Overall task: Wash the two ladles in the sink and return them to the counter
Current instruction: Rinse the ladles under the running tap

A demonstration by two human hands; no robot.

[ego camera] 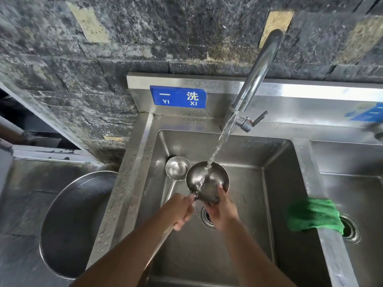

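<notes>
Ladle (204, 179) under tap stream; left hand (179, 210) grips handle, right hand (222, 208) cups bowl.

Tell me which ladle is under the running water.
The bigger ladle, held in both hands; the smaller ladle lies untouched at the sink's left wall.

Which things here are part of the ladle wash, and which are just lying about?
In the job:
- large ladle, handle in the left hand, bowl rubbed by the right hand
- small ladle, leaning in the sink
- running tap

Lying about:
- green cloth on the divider
- big metal basin at left
- blue sign
</notes>
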